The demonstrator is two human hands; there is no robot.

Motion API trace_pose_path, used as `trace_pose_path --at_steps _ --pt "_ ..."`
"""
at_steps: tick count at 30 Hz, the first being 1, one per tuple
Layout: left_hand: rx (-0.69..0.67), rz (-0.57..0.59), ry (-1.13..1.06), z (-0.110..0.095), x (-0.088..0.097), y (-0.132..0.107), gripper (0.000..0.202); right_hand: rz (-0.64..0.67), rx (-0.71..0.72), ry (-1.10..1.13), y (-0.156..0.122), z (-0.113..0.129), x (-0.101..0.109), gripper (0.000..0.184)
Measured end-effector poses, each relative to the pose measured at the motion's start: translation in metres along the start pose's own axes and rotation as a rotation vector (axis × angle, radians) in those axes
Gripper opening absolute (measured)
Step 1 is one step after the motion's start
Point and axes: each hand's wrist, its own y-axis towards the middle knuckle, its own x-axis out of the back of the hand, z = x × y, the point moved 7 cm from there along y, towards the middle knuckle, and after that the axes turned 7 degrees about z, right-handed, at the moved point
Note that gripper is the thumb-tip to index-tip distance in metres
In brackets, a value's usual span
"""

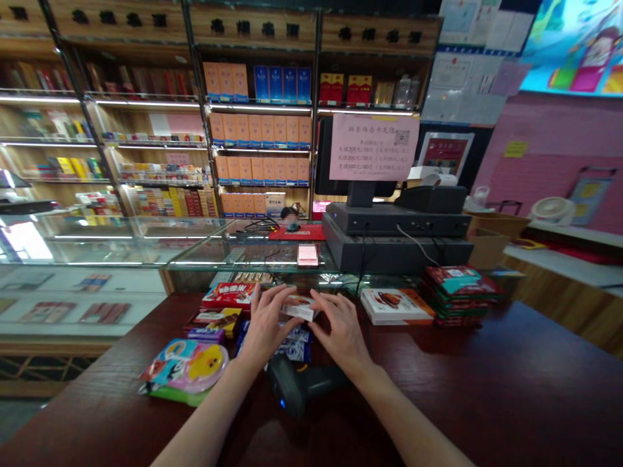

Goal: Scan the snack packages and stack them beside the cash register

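Observation:
Between my two hands is a small white box (302,307) with a brown picture on top. My left hand (268,318) grips its left end, and my right hand (339,324) grips its right end. Under and behind the hands lie blue-and-white packets (298,344), partly covered. A dark barcode scanner (292,383) with a blue light rests on the table just below the hands. Left of my left hand are a red snack box (228,294), a yellow-and-brown chocolate pack (221,320), a purple pack (206,335) and a colourful bag with a yellow duck (187,366).
A larger white-and-orange box (396,306) and a stack of red packets (460,293) stand to the right on the dark wooden table (487,395). Behind is a glass display counter (195,250). A cash register (396,230) with a monitor and pink notice stands beyond the table.

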Motion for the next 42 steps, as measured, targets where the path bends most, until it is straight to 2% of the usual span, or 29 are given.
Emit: trace_pose_path --at_steps 4,10,13,19,25,29,32,36,38,40,42 --pt "-0.012 -0.002 0.022 0.003 0.002 -0.001 0.061 -0.035 -0.005 -0.019 -0.001 -0.003 0.003 0.063" --pt "0.05 -0.027 0.069 0.029 0.005 -0.008 0.063 -0.065 -0.033 -0.02 -0.004 -0.016 0.008 0.06" --pt "0.088 -0.008 0.087 0.035 0.004 -0.011 0.053 -0.061 -0.071 -0.018 -0.006 -0.022 0.01 0.059" --pt "0.034 0.007 0.128 0.025 0.005 -0.011 0.026 -0.05 -0.092 -0.014 -0.01 -0.028 0.008 0.059" --pt "0.002 -0.058 0.195 0.022 0.004 -0.013 0.022 -0.011 -0.113 -0.021 -0.015 -0.034 0.0 0.056" --pt "0.004 -0.07 0.22 0.024 0.002 -0.014 0.022 0.013 -0.067 -0.02 -0.017 -0.03 0.007 0.054" --pt "0.011 -0.067 0.221 0.026 0.001 -0.014 0.023 0.126 -0.02 0.032 -0.017 -0.02 0.016 0.051" --pt "0.008 -0.049 0.216 0.026 0.0 -0.014 0.022 0.49 0.109 0.156 -0.032 0.009 0.013 0.041" --pt "0.009 -0.047 0.215 0.026 0.0 -0.015 0.023 0.611 0.154 0.196 -0.044 0.022 0.008 0.054" --pt "0.007 -0.053 0.216 0.025 0.0 -0.015 0.024 0.647 0.167 0.212 -0.054 0.029 0.002 0.071" --pt "0.001 -0.056 0.217 0.025 0.0 -0.015 0.025 0.635 0.176 0.199 -0.06 0.031 -0.006 0.073"
